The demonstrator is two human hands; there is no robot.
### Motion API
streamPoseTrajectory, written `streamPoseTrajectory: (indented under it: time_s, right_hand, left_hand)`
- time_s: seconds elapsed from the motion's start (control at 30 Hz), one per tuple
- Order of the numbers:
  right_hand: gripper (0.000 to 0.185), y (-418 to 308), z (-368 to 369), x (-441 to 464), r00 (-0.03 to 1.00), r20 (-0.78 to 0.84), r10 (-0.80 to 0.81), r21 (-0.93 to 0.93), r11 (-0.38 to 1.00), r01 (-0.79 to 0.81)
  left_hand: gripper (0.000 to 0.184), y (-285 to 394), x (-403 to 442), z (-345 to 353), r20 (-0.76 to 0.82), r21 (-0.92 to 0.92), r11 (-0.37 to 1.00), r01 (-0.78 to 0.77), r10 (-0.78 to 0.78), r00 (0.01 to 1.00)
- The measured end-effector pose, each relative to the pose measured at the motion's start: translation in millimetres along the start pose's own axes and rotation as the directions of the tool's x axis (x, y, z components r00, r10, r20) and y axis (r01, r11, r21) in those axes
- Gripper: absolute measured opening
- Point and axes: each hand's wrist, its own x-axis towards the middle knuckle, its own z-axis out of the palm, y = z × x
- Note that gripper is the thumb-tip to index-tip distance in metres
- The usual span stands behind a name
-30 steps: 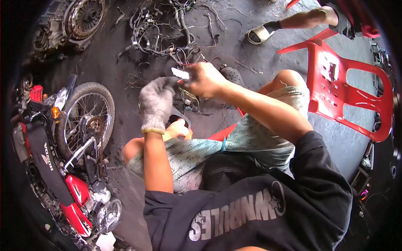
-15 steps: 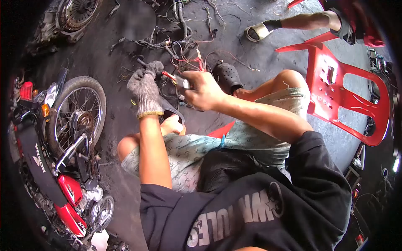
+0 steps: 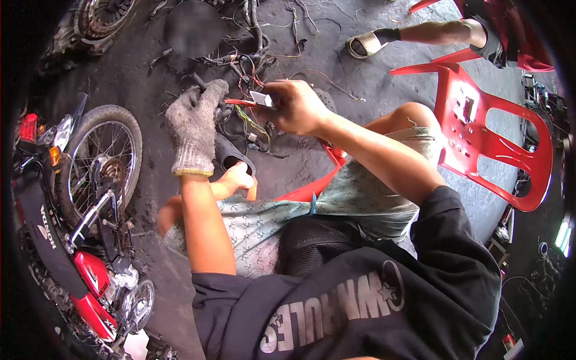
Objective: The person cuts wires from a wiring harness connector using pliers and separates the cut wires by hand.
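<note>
My left hand point(image 3: 198, 123), in a grey knitted glove, is closed around a wire harness. A dark cable end point(image 3: 198, 80) sticks out past its fingers. Reddish-orange wires point(image 3: 240, 102) stretch from the glove to my bare right hand point(image 3: 298, 108). My right fingers are closed on a flat whitish piece point(image 3: 260, 99) that lies against these wires; its kind I cannot make out. Yellow-green wires point(image 3: 249, 119) hang below, between the hands. More of the tangled wiring point(image 3: 255, 57) lies on the floor beyond them.
A red plastic chair point(image 3: 459, 120) stands at right, near another person's leg point(image 3: 435, 33). At left is a red and black motorcycle point(image 3: 90, 276) with its spoked wheel point(image 3: 105, 159). A round metal engine part point(image 3: 102, 18) sits at the upper left. Dark shoes are by my feet.
My left hand has shifted slightly left and down, its glove turned more open to view. The orange wires now stretch between the hands, and the yellow-green wires show below them.
</note>
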Motion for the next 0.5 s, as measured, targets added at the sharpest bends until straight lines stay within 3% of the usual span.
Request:
streamPoseTrajectory:
  time_s: [0.07, 0.1, 0.13, 0.2, 0.23, 0.27, 0.3, 0.33, 0.37, 0.4, 0.43, 0.47, 0.5]
  right_hand:
    - [0.033, 6.8, 3.7, 4.0, 0.998, -0.034, -0.055, -0.071, 0.996, 0.053]
    - [0.028, 1.5, 1.5, 4.8, 0.999, -0.016, 0.03, 0.141, 0.99, -0.028]
    - [0.025, 0.4, -0.7, 7.9, 0.997, -0.082, 0.003, 0.224, 0.974, 0.015]
    - [0.014, -3.4, -8.6, 14.6, 0.998, -0.05, 0.049, 0.375, 0.927, -0.027]
    - [0.014, -12.1, -15.3, 14.5, 0.994, -0.103, 0.023, 0.332, 0.943, 0.013]
    - [0.015, -20.2, -20.2, 15.6, 0.993, -0.097, 0.064, 0.288, 0.957, -0.033]
    - [0.015, -21.1, -19.9, 16.5, 0.994, -0.104, 0.042, 0.299, 0.954, -0.009]
    - [0.016, -20.6, -18.7, 18.5, 0.994, -0.111, 0.02, 0.309, 0.951, 0.015]
    - [0.017, -17.3, -13.2, 19.9, 0.997, -0.073, 0.027, 0.336, 0.942, -0.001]
    - [0.018, -23.7, -10.4, 20.8, 0.999, -0.037, 0.031, 0.363, 0.932, -0.016]
    - [0.022, -29.0, -8.8, 17.3, 1.0, 0.006, -0.006, 0.317, 0.948, 0.004]
    - [0.026, -34.9, -6.0, 14.6, 0.997, 0.082, 0.006, 0.292, 0.956, -0.03]
    - [0.026, -38.3, -1.4, 14.4, 0.994, 0.103, -0.03, 0.311, 0.95, -0.003]
  left_hand:
    - [0.021, 4.1, -0.7, -1.0, 0.083, -0.273, 0.936, 0.22, -0.205, 0.975]
    - [0.031, 17.0, -8.4, -7.2, 0.118, -0.204, 0.968, 0.149, -0.127, 0.985]
    - [0.04, 16.8, -5.7, -8.4, 0.228, -0.564, 0.765, 0.311, -0.218, 0.949]
    - [0.042, 27.9, -7.5, -14.5, 0.236, -0.878, 0.316, 0.359, -0.367, 0.9]
    - [0.042, 15.3, -5.9, -16.9, 0.236, -0.878, 0.313, 0.362, -0.374, 0.897]
    - [0.042, -5.9, -0.9, -20.6, 0.398, -0.856, 0.299, 0.421, -0.137, 0.907]
    - [0.041, -5.1, -3.2, -19.8, 0.527, -0.826, 0.3, 0.478, 0.11, 0.842]
    - [0.041, -6.8, -9.5, -13.5, 0.527, -0.827, 0.296, 0.478, 0.108, 0.843]
    - [0.031, -9.4, -19.8, -1.2, 0.301, -0.462, 0.884, -0.07, 0.231, 0.925]
    - [0.022, -4.6, -27.0, 7.5, 0.214, 0.294, 0.801, -0.521, 0.476, 0.853]
    - [0.022, -1.1, -26.8, 9.6, 0.213, 0.293, 0.801, -0.522, 0.478, 0.852]
    - [0.019, 3.7, -25.1, 10.5, 0.095, -0.047, 0.958, -0.283, 0.286, 0.954]
    - [0.016, 7.8, -23.6, 10.4, 0.059, -0.4, 0.916, -0.017, 0.044, 0.997]
